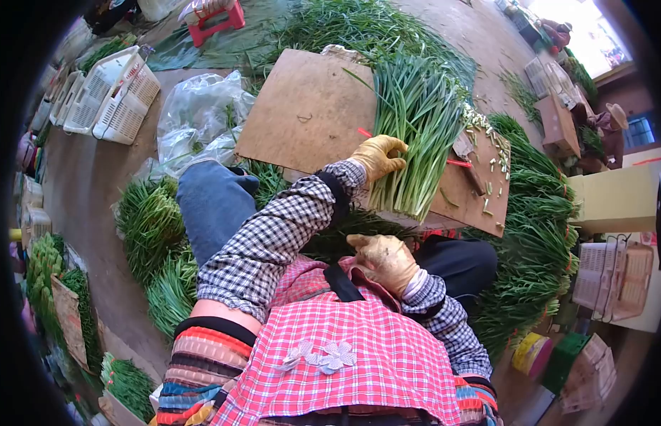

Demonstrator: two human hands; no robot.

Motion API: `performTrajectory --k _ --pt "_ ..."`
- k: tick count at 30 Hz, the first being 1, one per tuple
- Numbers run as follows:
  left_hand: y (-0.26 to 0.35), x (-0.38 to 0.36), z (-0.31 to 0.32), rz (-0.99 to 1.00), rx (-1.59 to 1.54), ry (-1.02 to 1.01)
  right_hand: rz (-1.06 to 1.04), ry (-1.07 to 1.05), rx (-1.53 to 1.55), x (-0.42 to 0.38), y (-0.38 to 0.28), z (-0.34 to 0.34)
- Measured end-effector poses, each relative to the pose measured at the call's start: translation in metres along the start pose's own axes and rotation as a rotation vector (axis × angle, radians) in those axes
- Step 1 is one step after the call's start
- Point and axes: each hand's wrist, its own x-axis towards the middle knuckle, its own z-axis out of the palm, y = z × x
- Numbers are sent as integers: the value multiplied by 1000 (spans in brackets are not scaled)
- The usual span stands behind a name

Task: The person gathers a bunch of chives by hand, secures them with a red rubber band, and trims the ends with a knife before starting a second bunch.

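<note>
A thick bunch of long green leaves with pale stems (416, 135), like garlic chives, lies across a board on my lap. My left hand (380, 157), in a yellowish glove, is at the bunch's left side, its fingers curled against the stems. A red tie (458, 163) runs beneath the bunch, its other end showing by my left wrist. Right of the bunch lies a knife with a wooden handle (474, 179). My right hand (386, 263), gloved too, is closed near my lap below the cut stem ends. What its fingers hold, if anything, does not show.
Cut stem pieces (489, 186) litter the board (309, 106). Tied bundles (533, 263) line my right side, and more greens (167, 220) lie left. Loose greens (359, 28) pile up ahead. White crates (124, 92) and a plastic bag (199, 117) stand left. People (614, 131) sit farther right.
</note>
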Motion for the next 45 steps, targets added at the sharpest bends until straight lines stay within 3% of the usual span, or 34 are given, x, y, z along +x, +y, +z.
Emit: performTrajectory --k 3,5,9,13,17,21,23,26,29,34,37,39,44,45 --pt "0 -6 0 54 -36 76 38 222 15 4 0 -16" --pt "-6 -10 -2 114 -141 148 190 267 -9 5 -6 -23" --pt "4 -28 -17 181 -38 295 238 170 -65 9 -13 -24" --pt "-16 -35 -22 44 -25 315 261 267 -60 11 -7 -17" --pt "-11 -29 -21 117 465 423 345 373 112 14 3 -14" --pt "21 -8 -15 27 810 336 215 335 142 16 11 -5" --pt "36 -1 -10 -42 851 162 188 278 39 18 7 -1" --pt "25 12 11 215 908 43 205 96 -66 24 0 1" --pt "21 18 20 205 938 -20 126 134 -96 19 15 20" --pt "40 -5 -3 313 788 63 158 76 -109 15 18 18" --pt "24 -23 -24 507 669 262 250 -43 -184 24 3 15" --pt "38 -56 -56 465 686 291 64 124 -103 23 22 35" --pt "13 -144 -171 684 678 747 84 26 -100 26 24 42" --pt "11 -179 -196 576 585 809 100 8 -74 27 28 46"
